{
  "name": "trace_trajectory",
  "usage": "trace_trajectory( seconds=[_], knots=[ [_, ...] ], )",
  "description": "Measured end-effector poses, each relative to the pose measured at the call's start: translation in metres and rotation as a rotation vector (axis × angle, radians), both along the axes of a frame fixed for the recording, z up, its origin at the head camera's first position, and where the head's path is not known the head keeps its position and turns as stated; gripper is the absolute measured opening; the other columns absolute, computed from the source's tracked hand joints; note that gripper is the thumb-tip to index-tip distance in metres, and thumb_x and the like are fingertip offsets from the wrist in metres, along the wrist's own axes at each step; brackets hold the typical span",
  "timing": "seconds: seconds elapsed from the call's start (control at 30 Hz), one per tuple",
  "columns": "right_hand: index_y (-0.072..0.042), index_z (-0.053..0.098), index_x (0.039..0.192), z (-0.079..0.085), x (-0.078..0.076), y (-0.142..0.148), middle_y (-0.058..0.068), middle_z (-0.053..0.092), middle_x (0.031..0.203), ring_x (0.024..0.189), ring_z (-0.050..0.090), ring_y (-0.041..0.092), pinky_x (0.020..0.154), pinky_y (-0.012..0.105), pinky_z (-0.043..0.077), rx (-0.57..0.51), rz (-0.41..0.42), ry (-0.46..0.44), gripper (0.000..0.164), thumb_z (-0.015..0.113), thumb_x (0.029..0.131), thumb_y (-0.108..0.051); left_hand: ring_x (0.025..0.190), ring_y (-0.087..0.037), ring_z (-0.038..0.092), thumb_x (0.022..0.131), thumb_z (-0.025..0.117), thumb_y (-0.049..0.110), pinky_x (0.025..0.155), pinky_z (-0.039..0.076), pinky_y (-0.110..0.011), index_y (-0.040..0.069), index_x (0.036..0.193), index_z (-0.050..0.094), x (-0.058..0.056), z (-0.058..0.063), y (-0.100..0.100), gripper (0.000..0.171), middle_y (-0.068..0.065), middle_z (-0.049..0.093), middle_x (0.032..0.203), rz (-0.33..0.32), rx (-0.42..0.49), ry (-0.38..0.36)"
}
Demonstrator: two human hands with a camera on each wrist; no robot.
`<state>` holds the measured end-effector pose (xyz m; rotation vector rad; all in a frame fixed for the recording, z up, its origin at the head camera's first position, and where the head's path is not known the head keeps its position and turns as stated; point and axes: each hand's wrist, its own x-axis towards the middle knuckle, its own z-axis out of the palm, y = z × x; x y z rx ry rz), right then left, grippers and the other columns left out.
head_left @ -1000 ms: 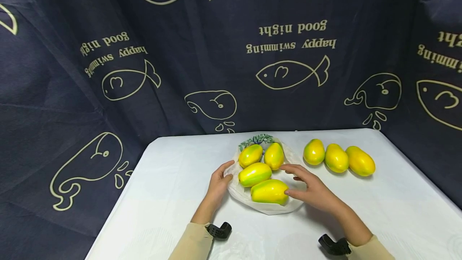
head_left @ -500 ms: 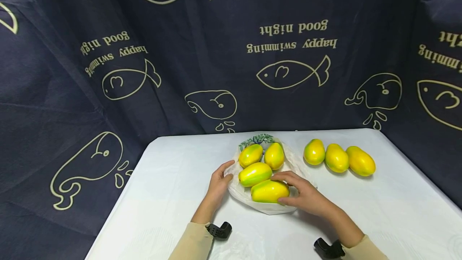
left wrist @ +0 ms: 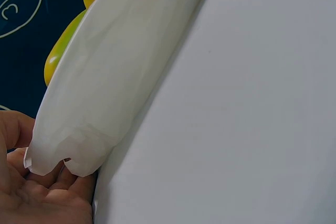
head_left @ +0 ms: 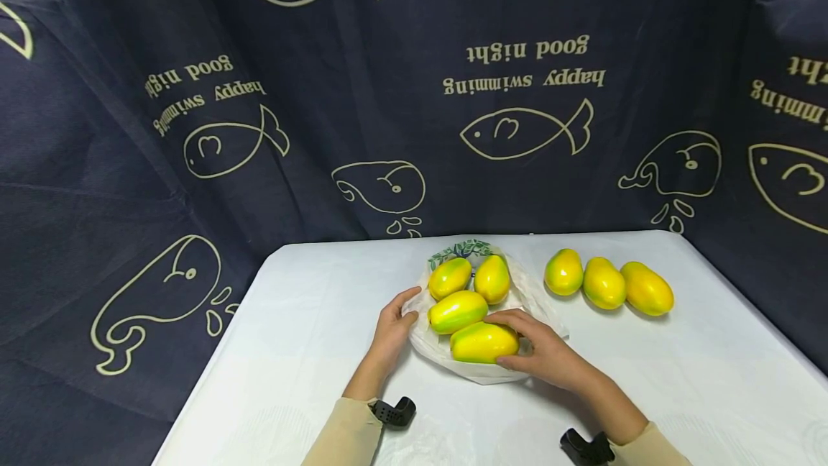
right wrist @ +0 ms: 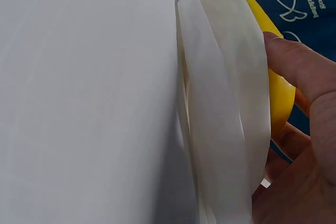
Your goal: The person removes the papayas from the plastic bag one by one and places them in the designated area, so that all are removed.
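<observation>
In the head view a white plastic bag (head_left: 427, 351) with a green tree print lies spread on the table, its mouth towards me. Several yellow-green mangoes sit in it, among them a middle mango (head_left: 458, 312) and a front mango (head_left: 484, 343). My left hand (head_left: 390, 326) holds the bag's left edge between thumb and fingers; the left wrist view shows the bag rim (left wrist: 79, 150) lying in that hand. Curled round the right end of the front mango is my right hand (head_left: 543, 351). Bag plastic hides part of this mango (right wrist: 281, 98) in the right wrist view.
Three more mangoes (head_left: 604, 283) stand in a row on the white table (head_left: 310, 322), right of the bag. A dark cloth (head_left: 362, 92) with fish and whale drawings hangs behind and at both sides.
My right hand has moved left and slightly down onto the front mango and now grips it. The left hand stays at the bag's edge, and the mangoes lie where they were.
</observation>
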<state>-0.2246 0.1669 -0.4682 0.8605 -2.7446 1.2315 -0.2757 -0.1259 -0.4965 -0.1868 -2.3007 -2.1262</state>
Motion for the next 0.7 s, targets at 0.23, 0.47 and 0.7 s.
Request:
trace_trajectory(
  seconds=[0.23, 0.47, 0.7],
  knots=[
    [-0.029, 0.054, 0.141, -0.0012, -0.0006, -0.0001, -0.012, 0.056, 0.138, 0.131, 0.051, 0.013, 0.111, 0.038, 0.045, -0.008, -0.005, -0.007, 0.063, 0.079, 0.083, -0.036, 0.150, -0.034, 0.032, 0.094, 0.048, 0.000, 0.124, 0.024, -0.052, 0.008, 0.143, 0.053, 0.0001, -0.0021, -0.0009, 0.050, -0.015, 0.042, 0.157, 0.004, -0.004, 0.014],
    [-0.028, 0.054, 0.141, -0.0020, -0.0002, -0.0002, -0.012, 0.056, 0.137, 0.129, 0.052, 0.013, 0.107, 0.035, 0.049, -0.011, -0.004, -0.008, 0.063, 0.079, 0.084, -0.035, 0.149, -0.034, 0.033, 0.093, 0.048, 0.000, 0.124, 0.025, -0.052, 0.008, 0.142, 0.055, -0.0012, -0.0033, -0.0002, 0.049, -0.015, 0.043, 0.156, 0.014, -0.019, 0.003],
    [-0.030, 0.054, 0.140, 0.0008, 0.0012, 0.0012, -0.009, 0.056, 0.138, 0.128, 0.054, 0.015, 0.098, 0.030, 0.054, -0.035, -0.026, -0.019, 0.064, 0.080, 0.082, -0.036, 0.150, -0.035, 0.031, 0.093, 0.048, -0.001, 0.125, 0.022, -0.053, 0.008, 0.141, 0.055, -0.0010, -0.0029, -0.0008, 0.050, -0.016, 0.044, 0.155, 0.015, -0.020, 0.013]
  ],
)
